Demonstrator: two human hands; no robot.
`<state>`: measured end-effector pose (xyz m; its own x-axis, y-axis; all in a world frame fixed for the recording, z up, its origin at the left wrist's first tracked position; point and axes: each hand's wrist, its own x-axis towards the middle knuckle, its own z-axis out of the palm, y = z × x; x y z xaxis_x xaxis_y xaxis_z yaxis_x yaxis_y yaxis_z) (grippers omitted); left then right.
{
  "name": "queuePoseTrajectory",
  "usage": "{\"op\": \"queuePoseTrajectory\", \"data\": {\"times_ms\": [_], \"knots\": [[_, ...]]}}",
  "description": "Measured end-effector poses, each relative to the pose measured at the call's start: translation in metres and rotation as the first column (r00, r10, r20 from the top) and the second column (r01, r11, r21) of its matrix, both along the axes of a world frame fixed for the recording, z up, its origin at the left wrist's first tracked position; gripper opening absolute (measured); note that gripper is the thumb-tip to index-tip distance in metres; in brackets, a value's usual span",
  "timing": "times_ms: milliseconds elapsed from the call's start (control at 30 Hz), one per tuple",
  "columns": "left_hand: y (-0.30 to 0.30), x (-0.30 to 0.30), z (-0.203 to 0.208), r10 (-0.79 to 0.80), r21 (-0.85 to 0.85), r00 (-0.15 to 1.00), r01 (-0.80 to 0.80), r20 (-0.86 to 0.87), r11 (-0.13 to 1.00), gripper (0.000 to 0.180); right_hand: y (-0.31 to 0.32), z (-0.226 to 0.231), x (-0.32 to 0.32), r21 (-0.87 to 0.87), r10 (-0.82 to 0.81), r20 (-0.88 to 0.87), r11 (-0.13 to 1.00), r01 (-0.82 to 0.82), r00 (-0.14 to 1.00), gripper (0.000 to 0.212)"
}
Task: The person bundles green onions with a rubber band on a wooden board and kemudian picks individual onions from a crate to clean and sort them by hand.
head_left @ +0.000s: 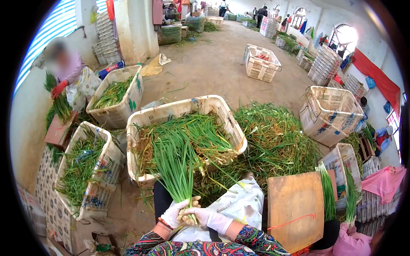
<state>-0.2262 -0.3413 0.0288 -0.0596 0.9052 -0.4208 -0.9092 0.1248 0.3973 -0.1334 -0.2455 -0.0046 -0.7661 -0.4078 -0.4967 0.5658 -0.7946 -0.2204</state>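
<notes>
A bunch of long green chives point(174, 164) stands upright and fanned out in front of me, its pale root ends low among my fingers. My left hand point(176, 214), in a pale glove with a beaded bracelet at the wrist, is closed round the base of the bunch. From the other side my right hand point(210, 216), also gloved, closes on the same stem ends. The leaf tips reach over a large white plastic crate point(188, 103) full of loose chives and brown trimmings. A patterned white apron point(245, 200) covers my lap.
Right of the crate lies a big heap of loose greens point(277, 141). Beside my right knee is a wooden board point(295, 209) with red string. More crates point(109, 170) stand left and right. At the left a co-worker's red-gloved hand point(59, 88) holds greens.
</notes>
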Motion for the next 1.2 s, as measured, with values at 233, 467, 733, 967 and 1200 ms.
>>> {"op": "queuePoseTrajectory", "data": {"times_ms": [233, 467, 733, 967, 1200], "knots": [[0.026, -0.031, -0.005, 0.304, -0.007, 0.934, -0.308, 0.185, 0.951, 0.025, 0.004, -0.012, 0.044, -0.392, -0.253, 0.028, 0.887, 0.243, 0.967, 0.039], [0.05, 0.041, -0.046, 0.414, -0.177, 0.909, -0.417, -0.053, 0.892, 0.012, -0.01, -0.033, -0.006, 0.4, -0.928, 0.263, 0.354, 0.845, 0.264, 0.025], [0.016, -0.035, 0.009, 0.462, -0.067, 0.777, -0.482, 0.428, 0.874, 0.022, 0.05, 0.042, 0.007, 0.872, -0.193, -0.466, 0.065, 0.485, 0.863, 0.021], [0.011, -0.046, 0.003, 0.545, -0.053, 0.682, -0.6, 0.487, 0.798, 0.017, 0.105, 0.063, -0.017, 0.818, -0.053, 0.176, -0.548, -0.176, 0.983, 0.052], [0.01, -0.071, 0.046, 0.403, 0.163, 0.64, -0.639, 0.654, 0.751, 0.029, 0.129, -0.019, -0.076, 0.985, -0.137, 0.172, 0.015, -0.171, 0.975, 0.059]]}}
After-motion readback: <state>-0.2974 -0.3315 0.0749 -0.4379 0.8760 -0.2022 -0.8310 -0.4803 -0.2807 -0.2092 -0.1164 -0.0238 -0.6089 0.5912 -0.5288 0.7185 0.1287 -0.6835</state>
